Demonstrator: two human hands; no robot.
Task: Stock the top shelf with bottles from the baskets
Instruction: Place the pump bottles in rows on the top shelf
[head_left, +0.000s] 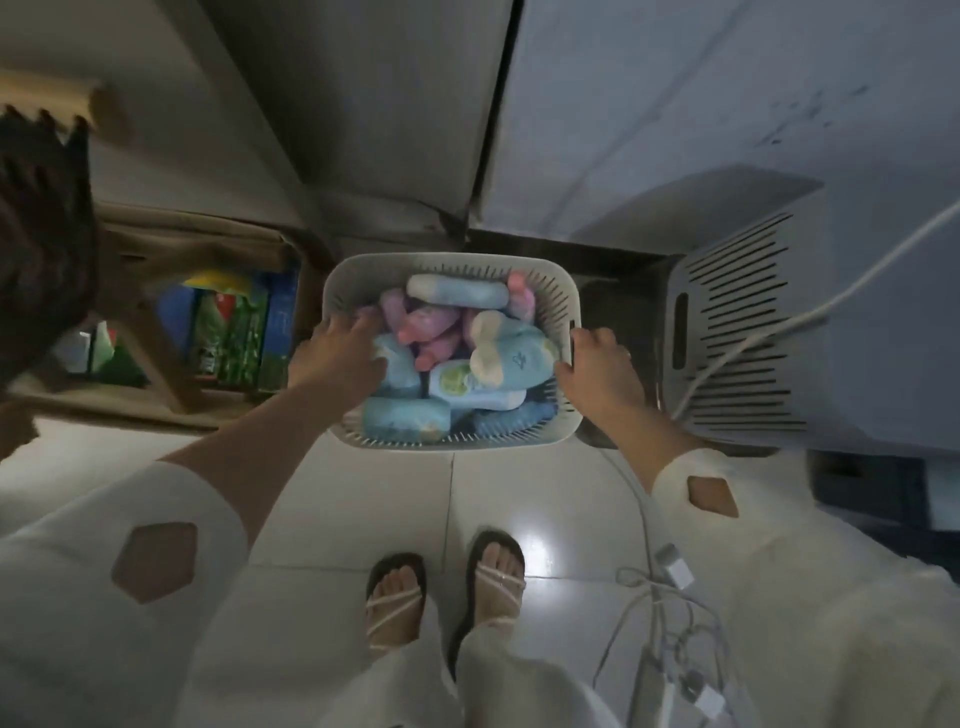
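One basket (451, 260), roughly ten blue and pink bottles (511, 358) piled inside; left hand (340, 361), right hand (597, 366) grip its rim. Second basket (737, 322) right.

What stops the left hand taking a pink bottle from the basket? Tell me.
Probably nothing, so yes. The left hand grips the left rim of the basket, and the pink bottles lie uncovered on top, close beside it. It would only need to let go of the rim first.

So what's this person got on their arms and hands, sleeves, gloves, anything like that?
Both arms wear loose white textured sleeves, the left sleeve and right sleeve each with an angular cut-out near the elbow. The left hand and right hand are bare, no gloves.
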